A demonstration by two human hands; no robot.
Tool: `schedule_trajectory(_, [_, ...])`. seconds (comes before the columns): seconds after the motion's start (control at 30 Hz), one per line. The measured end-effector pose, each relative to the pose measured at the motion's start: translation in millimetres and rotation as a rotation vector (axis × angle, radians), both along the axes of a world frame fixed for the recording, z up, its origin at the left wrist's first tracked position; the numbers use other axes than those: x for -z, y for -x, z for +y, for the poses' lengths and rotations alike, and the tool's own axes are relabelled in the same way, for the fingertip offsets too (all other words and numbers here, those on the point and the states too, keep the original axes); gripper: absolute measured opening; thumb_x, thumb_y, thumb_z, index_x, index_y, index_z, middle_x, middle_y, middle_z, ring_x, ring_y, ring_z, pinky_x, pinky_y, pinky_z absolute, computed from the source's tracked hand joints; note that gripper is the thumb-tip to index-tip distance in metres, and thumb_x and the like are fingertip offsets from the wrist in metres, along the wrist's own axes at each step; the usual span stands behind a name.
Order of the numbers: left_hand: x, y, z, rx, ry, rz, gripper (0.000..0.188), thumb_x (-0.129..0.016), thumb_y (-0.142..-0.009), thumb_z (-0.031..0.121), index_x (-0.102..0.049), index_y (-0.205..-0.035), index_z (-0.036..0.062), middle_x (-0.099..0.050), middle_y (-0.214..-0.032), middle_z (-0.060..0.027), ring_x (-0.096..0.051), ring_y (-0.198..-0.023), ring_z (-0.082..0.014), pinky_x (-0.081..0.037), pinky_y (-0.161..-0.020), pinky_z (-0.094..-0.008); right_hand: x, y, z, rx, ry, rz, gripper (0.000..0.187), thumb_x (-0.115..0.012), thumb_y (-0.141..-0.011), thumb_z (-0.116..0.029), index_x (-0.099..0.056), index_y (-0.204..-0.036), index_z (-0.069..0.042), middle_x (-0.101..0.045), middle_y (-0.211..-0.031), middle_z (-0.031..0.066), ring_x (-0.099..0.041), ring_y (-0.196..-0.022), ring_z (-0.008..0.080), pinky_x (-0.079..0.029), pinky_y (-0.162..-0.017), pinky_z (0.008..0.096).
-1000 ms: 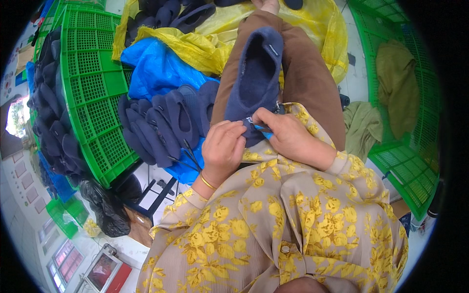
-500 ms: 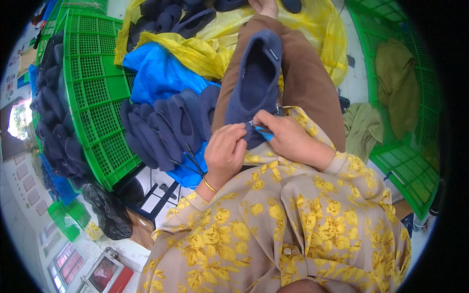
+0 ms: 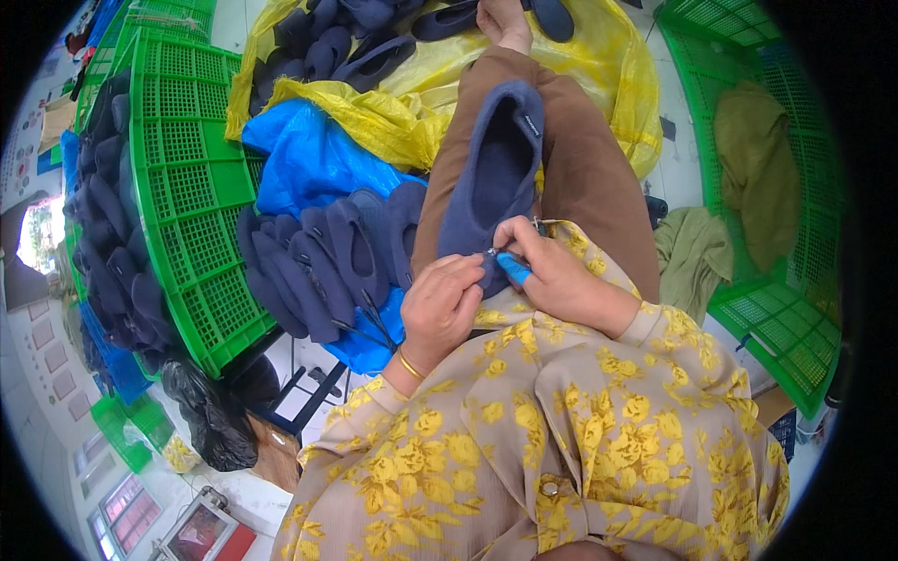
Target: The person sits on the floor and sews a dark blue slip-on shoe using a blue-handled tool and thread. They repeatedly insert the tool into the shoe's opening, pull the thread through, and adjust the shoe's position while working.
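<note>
A navy felt slipper (image 3: 468, 196) lies along my brown-trousered legs, its opening facing up and its near end at my hands. My left hand (image 3: 444, 304), with a gold bangle at the wrist, has its fingers closed on that near end. Against the same end, my right hand (image 3: 552, 276) is pinched closed, something blue wrapped around or held at one finger. A tiny shiny metal bit (image 3: 491, 252) shows between the two hands; its kind is too small to tell. Left of my knee, several navy slippers (image 3: 351, 248) stand in a row on blue sheeting (image 3: 313, 159).
A green plastic crate (image 3: 192, 206) stands on the left, with a heap of navy slippers (image 3: 112, 234) beyond it. More slippers (image 3: 374, 61) lie on a yellow sack (image 3: 580, 84) ahead. To the right, green crates (image 3: 781, 346) hold olive cloth (image 3: 758, 178).
Both hands have shifted slightly nearer to me, and so has the slipper. The dark pointed piece by my right fingers no longer shows. My view has tilted a little.
</note>
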State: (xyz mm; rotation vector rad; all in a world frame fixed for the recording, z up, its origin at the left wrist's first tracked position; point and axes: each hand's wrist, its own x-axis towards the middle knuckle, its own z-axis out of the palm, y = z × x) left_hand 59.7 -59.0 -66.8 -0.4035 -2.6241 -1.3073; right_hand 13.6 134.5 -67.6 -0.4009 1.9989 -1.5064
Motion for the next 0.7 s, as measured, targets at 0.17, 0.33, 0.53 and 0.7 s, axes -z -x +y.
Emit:
schedule_trajectory(0.17, [4.1, 1.2, 1.9, 0.042, -0.014, 0.027, 0.022, -0.069, -0.070, -0.008, -0.070, -0.090, 0.0023, -0.072, -0.095, -0.0111, -0.070, -0.089, -0.0267, -0.055, -0.079, -0.0339, -10.6, 1.9, -0.4, 0.010, -0.005, 0.011, 0.027, -0.052, -0.094, -0.004, -0.042, -0.118, -0.009, -0.064, -0.094, 0.0206, -0.064, -0.089, 0.0429, -0.050, -0.072, 0.0457])
schedule_trajectory(0.33, [16.3, -10.3, 1.8, 0.057, 0.010, 0.049, 0.017, -0.066, -0.079, -0.005, -0.070, -0.094, 0.0032, -0.070, -0.095, -0.0115, -0.068, -0.091, -0.0308, -0.055, -0.080, -0.0383, -2.4, 0.0, -4.4, -0.042, 0.020, 0.092, 0.019, -0.051, -0.096, -0.012, -0.050, -0.115, -0.011, -0.065, -0.096, 0.0204, -0.063, -0.094, 0.0431, -0.051, -0.074, 0.0460])
schedule_trajectory(0.53, [25.4, -8.4, 0.9, 0.066, -0.010, 0.069, 0.023, -0.069, -0.077, -0.001, -0.068, -0.099, 0.0055, -0.069, -0.099, -0.0098, -0.068, -0.093, -0.0282, -0.055, -0.078, -0.0364, 5.4, 4.2, 3.3, -0.067, 0.002, -0.009, 0.016, -0.057, -0.094, -0.012, -0.051, -0.108, -0.010, -0.062, -0.081, 0.0107, -0.062, -0.072, 0.0240, -0.048, -0.066, 0.0356])
schedule_trajectory(0.7, [11.1, -11.2, 0.4, 0.066, -0.072, 0.021, 0.023, -0.069, -0.078, -0.001, -0.069, -0.100, 0.0042, -0.069, -0.100, -0.0105, -0.067, -0.094, -0.0291, -0.055, -0.079, -0.0374, -6.5, 11.7, 1.8, -0.102, -0.024, 0.111, 0.014, -0.058, -0.090, -0.008, -0.055, -0.103, -0.008, -0.062, -0.082, 0.0104, -0.061, -0.072, 0.0242, -0.047, -0.066, 0.0363])
